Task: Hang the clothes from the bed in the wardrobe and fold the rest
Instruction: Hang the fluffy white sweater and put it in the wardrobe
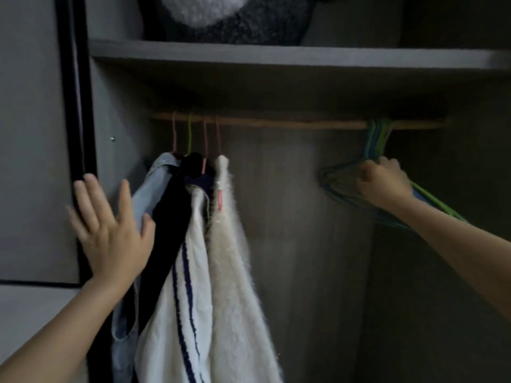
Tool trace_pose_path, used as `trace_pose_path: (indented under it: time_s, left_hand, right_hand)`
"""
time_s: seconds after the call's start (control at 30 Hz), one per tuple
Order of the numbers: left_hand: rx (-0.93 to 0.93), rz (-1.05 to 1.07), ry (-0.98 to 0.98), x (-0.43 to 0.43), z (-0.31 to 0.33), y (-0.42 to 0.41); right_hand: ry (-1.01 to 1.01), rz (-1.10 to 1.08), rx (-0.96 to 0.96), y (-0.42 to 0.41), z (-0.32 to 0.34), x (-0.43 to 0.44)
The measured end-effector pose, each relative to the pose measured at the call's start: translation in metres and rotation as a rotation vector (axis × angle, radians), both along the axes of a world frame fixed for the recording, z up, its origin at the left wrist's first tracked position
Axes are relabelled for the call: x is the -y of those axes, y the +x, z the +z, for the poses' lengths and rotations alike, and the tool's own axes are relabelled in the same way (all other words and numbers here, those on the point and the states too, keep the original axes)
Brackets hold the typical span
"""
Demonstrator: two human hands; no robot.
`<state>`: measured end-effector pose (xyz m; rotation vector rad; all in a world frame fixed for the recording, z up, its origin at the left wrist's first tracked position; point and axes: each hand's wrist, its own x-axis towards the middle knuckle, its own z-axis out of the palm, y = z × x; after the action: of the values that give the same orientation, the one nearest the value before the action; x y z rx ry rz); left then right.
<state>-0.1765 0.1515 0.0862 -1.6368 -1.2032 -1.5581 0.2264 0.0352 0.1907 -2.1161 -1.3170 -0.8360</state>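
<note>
At the right end of the wardrobe rail (290,123), the right hand (383,183) has its fingers curled round a bunch of empty hangers (373,139), green and blue. Their hooks sit together on the rail, and their shoulders are tilted up toward the left under the hand. The forearm reaches in from the lower right edge of the view.

Toward the rail's left end, the left hand (110,230) is raised with its fingers straight and spread wide, palm facing the clothes and holding nothing. It lies in front of the dark door frame (74,106), with the thumb just beside the hung garments. The blur hides whether it touches them.

Four garments hang close together at that left end on thin pink and green hooks. From the left they are a pale blue denim piece (153,183), a black garment (171,217), a white cloth with navy stripes (193,272) and a fluffy white top (229,258). The middle stretch of the rail between them and the bunch of hangers is bare wood against the grey back wall of the wardrobe (304,217).

Above the rail runs a grey shelf (276,55), and a dark grey and white fuzzy bundle (235,20) rests on it.
</note>
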Motion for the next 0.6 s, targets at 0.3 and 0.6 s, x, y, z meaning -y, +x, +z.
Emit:
trace_pose_path:
  time_s: [0.3, 0.6]
  left_hand:
    - [-0.271, -0.179, -0.052, 0.039, 0.000, 0.124]
    - [-0.382, -0.206, -0.054, 0.045, -0.013, 0.138]
  right_hand:
    - [-0.211, -0.344, 0.363, 0.064, -0.035, 0.072]
    - [-0.297, -0.395, 0.190, 0.068, -0.048, 0.059]
